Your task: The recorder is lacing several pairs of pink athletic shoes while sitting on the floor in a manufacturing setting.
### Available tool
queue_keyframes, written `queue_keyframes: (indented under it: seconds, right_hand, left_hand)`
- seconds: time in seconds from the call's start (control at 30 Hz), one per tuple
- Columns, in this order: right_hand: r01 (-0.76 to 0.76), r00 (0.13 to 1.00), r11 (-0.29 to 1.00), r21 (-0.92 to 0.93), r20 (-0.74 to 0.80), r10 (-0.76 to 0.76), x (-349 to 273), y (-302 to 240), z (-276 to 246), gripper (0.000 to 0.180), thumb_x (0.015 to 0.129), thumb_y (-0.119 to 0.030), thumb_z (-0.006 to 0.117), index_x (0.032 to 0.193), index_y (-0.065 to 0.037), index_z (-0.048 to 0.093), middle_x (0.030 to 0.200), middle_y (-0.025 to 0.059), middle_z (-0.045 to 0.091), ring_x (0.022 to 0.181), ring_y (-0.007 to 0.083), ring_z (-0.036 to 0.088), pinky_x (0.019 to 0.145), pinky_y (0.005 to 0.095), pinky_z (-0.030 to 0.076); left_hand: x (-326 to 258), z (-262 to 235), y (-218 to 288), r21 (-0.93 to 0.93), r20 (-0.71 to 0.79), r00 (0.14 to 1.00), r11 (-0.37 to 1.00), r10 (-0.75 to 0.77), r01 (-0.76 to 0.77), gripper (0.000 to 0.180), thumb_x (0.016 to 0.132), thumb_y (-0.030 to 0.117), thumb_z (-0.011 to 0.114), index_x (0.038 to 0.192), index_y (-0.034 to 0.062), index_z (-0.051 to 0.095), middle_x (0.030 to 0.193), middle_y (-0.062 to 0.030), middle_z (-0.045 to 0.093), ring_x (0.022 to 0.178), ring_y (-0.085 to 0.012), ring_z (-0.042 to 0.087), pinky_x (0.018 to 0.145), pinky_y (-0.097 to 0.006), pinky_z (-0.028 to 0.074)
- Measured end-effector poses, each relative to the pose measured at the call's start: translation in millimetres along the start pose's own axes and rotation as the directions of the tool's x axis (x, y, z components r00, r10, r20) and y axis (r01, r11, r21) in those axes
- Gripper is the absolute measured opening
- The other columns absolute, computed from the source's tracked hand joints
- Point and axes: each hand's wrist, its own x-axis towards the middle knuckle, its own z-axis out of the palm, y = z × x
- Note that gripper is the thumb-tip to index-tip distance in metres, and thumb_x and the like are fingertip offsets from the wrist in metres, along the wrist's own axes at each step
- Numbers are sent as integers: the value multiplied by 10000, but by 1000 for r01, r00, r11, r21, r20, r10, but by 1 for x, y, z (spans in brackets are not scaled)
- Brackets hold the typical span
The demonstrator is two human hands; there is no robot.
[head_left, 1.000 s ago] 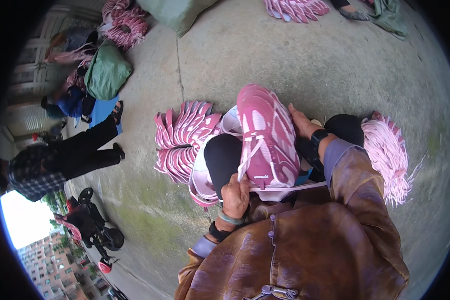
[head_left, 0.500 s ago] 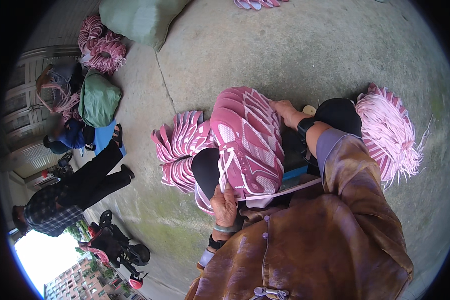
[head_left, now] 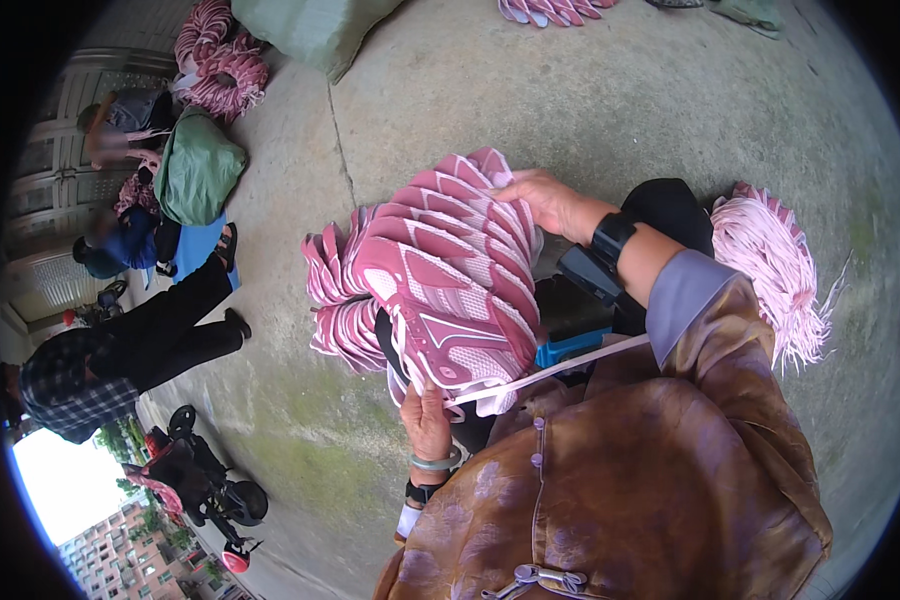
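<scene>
Left hand: fingers gripping near end of pink shoe uppers
Right hand: fingers pinching their far edge
Pale lace bundle: right of both hands

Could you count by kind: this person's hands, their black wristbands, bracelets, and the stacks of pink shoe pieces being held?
Left hand and right hand: 2
Black wristbands: 2
Pale bracelet: 1
Held stack of pink shoe pieces: 1
Total: 6

Grey concrete floor, green-stained in patches, bearing a pink-and-white stack of overlapping shoe uppers, a rounded bundle of pale-pink laces, and a bulging pale-green sack.
</scene>
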Motion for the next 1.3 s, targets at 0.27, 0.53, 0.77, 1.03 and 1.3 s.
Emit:
queue_keyframes:
  seconds: [0.27, 0.53, 0.77, 1.03, 1.3]
  right_hand:
    - [19, 995, 967, -253, 103, 7, 27, -8, 98, 220, 677, 57, 599, 895, 32, 608, 888, 139, 611, 826, 223, 579, 740, 326, 462]
    - [61, 995, 920, -388, 93, -26, 47, -12, 106, 234, 695, 59, 587, 927, 31, 601, 915, 132, 609, 835, 209, 584, 762, 307, 456]
    - [-20, 1000, 982, -187, 10, 22, 99, -48, 28, 253, 726, 56, 554, 977, 27, 571, 940, 132, 603, 838, 226, 591, 784, 335, 462]
    - [-43, 997, 996, -83, 59, 48, 172, -57, -47, 320, 773, 15, 528, 1093, 7, 516, 1014, 99, 593, 906, 198, 572, 848, 324, 429]
    - [-219, 974, 351, -910, -226, 21, 176, -12, -103, 356, 737, -281, 544, 960, -3, 542, 1002, 225, 552, 952, 348, 531, 750, 409, 430]
  left_hand:
    - [-21, -28, 5, -326, -71, 995, 941, 68, -87, 240, 894, 232, 459, 1003, 29, 528, 725, 10, 538, 527, -47, 462, 418, -183, 357]
    - [-3, -47, -2, -169, 74, 993, 983, 89, -76, 239, 891, 222, 466, 1016, 29, 530, 745, -3, 557, 562, -60, 495, 457, -195, 396]
    - [84, -3, 34, 104, 180, 984, 994, 13, -32, 239, 891, 241, 473, 937, 19, 546, 672, 31, 531, 563, -32, 463, 475, -189, 368]
    - [171, 52, 46, 141, 95, 994, 989, -55, 41, 155, 863, 90, 429, 837, -19, 536, 590, -24, 512, 536, -70, 460, 471, -238, 372]
    - [251, 74, -21, 635, -30, 995, 770, 97, -56, 150, 736, 101, 448, 689, -31, 500, 626, -269, 519, 652, -451, 524, 536, -468, 412]
